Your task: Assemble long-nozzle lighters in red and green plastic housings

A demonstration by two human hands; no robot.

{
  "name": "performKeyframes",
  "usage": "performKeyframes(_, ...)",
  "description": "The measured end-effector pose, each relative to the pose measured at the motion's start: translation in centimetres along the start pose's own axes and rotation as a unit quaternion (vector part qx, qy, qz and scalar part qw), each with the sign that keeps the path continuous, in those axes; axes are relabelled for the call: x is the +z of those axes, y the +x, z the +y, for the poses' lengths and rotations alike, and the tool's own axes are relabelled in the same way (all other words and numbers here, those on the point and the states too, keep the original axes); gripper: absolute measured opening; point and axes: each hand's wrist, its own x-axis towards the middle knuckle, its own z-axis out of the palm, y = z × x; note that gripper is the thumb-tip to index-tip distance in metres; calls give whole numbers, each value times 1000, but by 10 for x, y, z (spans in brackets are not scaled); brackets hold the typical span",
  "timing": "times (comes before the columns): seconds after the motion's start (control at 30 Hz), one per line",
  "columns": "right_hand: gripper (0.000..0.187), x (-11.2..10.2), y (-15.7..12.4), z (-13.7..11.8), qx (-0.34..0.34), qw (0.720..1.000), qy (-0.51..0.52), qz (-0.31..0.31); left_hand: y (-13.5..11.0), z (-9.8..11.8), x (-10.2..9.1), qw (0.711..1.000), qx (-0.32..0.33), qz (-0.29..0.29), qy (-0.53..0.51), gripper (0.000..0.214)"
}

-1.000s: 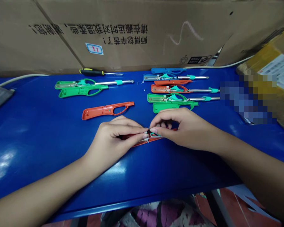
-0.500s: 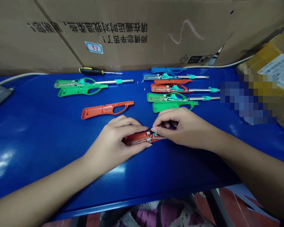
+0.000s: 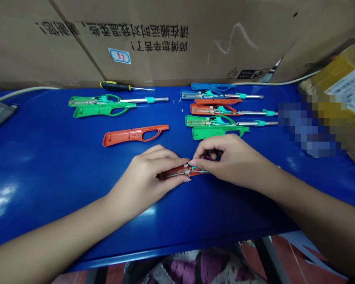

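Near the middle of the blue table, a red gas lighter [image 3: 177, 172] lies opened, its clear fuel tank and inner parts facing up. My left hand [image 3: 149, 169] is closed round its tank end, thumb along the near side and fingers along the far side. The thumb and forefinger of my right hand [image 3: 225, 157] pinch at the lighter's inside, by a small white part and a green piece. What exactly sits between those fingertips is too small to make out, and the lighter's front part is hidden under this hand. A loose red half-shell [image 3: 122, 136] lies beyond my left hand.
An opened green lighter [image 3: 90, 101] with its half-shell lies back left, near a black and yellow screwdriver [image 3: 115, 86]. Opened blue [image 3: 192, 95], red [image 3: 201, 109] and green [image 3: 195, 121] lighters lie back right. A cardboard box [image 3: 154, 43] stands behind, a taped package [image 3: 340, 94] at right.
The whole view has shifted slightly. My left fingers have slid a little to the right along the red lighter, closer to my right fingertips, which keep pinching at the same spot.
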Motion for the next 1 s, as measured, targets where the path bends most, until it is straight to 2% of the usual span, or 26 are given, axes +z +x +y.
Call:
performKeyframes(0.2, 16, 0, 0, 2, -3, 1000, -7, 1, 1, 5, -3, 998, 30, -24, 40, 21)
performKeyframes(0.43, 16, 0, -1, -1, 23, 999, -22, 14, -3, 8, -2, 991, 50, -42, 114, 24)
performKeyframes(0.67, 14, 1, -1, 0, 45, 998, 8, 30, -4, 7, -1, 990, 50, -47, 126, 25)
performKeyframes(1.0, 18, -5, 0, 2, 34, 999, 4, -17, -2, 10, 0, 994, 47, -31, 90, 20)
